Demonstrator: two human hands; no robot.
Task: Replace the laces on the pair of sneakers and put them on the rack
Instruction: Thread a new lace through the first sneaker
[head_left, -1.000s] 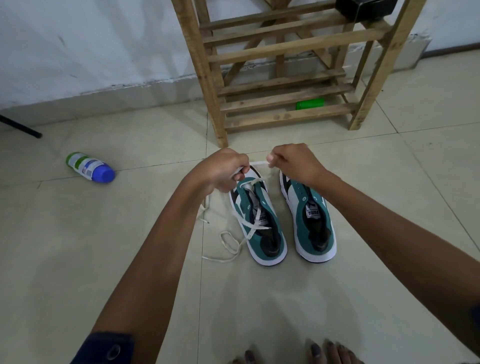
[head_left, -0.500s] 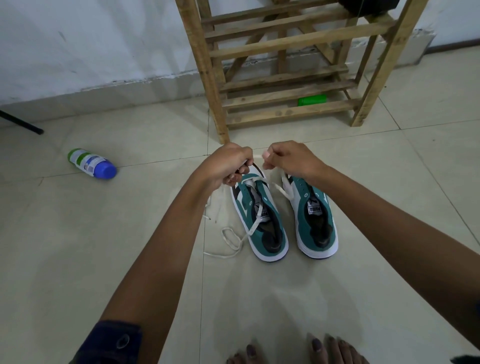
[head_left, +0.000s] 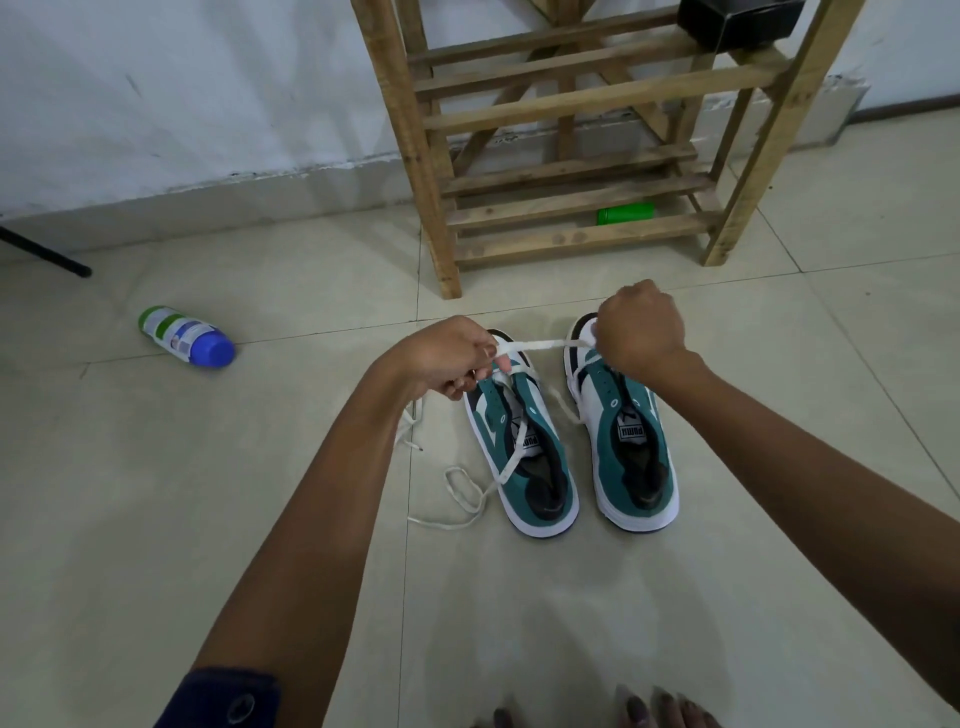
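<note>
Two teal-and-white sneakers stand side by side on the tiled floor (head_left: 779, 597), toes toward the wooden shoe rack (head_left: 566, 161). The left sneaker (head_left: 524, 441) has a white lace (head_left: 535, 345) partly threaded, its loose end looping on the floor. The left hand (head_left: 447, 358) pinches this lace above the toe; the right hand (head_left: 639, 327), fingers curled, grips its other part over the right sneaker (head_left: 623, 431). A blue-capped bottle (head_left: 187, 338) lies farther left.

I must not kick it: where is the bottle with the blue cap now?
In the head view the bottle lies on its side on the floor, far left, apart from the sneakers and left of the rack.
</note>
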